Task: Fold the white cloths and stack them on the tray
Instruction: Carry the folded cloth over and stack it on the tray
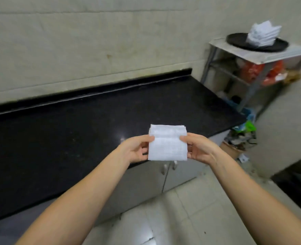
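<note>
A small folded white cloth [167, 143] is held up flat over the front edge of the black counter. My left hand [136, 149] pinches its left edge between thumb and fingers. My right hand [198, 148] pinches its right edge the same way. Far off at the upper right, a round black tray [238, 40] lies on a light shelf top, and a stack of folded white cloths [262, 33] sits on it.
The black stone counter [75, 138] runs along a tiled wall, with grey cabinet doors [163, 175] below. A metal shelf rack [252, 75] holds orange bags. A bin of rubbish [240, 138] stands on the tiled floor by the counter's right end.
</note>
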`<action>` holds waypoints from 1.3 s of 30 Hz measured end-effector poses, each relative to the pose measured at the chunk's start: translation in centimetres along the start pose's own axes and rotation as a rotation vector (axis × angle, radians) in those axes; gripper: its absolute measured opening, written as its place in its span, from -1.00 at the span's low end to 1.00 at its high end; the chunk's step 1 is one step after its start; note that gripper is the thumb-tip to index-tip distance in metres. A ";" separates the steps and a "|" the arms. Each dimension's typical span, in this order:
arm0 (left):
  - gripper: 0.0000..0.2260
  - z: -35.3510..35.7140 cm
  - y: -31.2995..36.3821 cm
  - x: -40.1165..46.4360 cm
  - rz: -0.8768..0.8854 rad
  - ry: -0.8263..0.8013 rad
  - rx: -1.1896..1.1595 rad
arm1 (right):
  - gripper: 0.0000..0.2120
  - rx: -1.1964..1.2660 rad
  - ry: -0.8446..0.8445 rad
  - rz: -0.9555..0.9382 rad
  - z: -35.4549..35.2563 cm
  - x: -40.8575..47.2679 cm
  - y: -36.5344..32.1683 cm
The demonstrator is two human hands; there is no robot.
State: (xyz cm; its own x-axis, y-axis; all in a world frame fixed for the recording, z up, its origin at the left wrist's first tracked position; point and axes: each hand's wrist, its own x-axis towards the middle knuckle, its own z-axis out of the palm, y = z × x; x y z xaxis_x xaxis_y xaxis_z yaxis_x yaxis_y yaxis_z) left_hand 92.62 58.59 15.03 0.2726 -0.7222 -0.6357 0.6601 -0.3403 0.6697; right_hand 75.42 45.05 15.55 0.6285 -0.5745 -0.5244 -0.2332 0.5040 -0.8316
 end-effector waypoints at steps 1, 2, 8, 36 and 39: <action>-0.79 3.8 -0.6 1.6 -0.018 -0.035 0.024 | -0.88 0.023 0.047 -0.008 -3.8 -0.6 -0.6; -0.77 7.4 -1.2 3.0 -0.037 -0.069 0.047 | -0.87 0.047 0.088 -0.017 -7.5 -1.2 -1.1; -0.79 25.2 -3.1 10.1 -0.141 -0.239 0.164 | -0.85 0.178 0.258 -0.110 -24.2 -4.8 -4.7; -0.89 64.1 31.3 43.0 0.563 -0.149 0.289 | -0.92 -0.419 0.407 -0.700 -54.5 27.2 -51.8; -0.87 67.0 35.1 46.9 0.686 -0.029 0.296 | -0.88 -0.496 0.381 -0.757 -56.1 32.5 -57.4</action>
State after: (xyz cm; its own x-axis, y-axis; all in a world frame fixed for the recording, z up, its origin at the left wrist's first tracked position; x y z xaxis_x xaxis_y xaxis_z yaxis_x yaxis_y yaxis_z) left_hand 81.66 -27.56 34.47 0.5340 -0.8449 -0.0303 0.1316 0.0476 0.9902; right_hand 67.58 -38.72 35.98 0.4790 -0.8478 0.2276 -0.2070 -0.3611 -0.9093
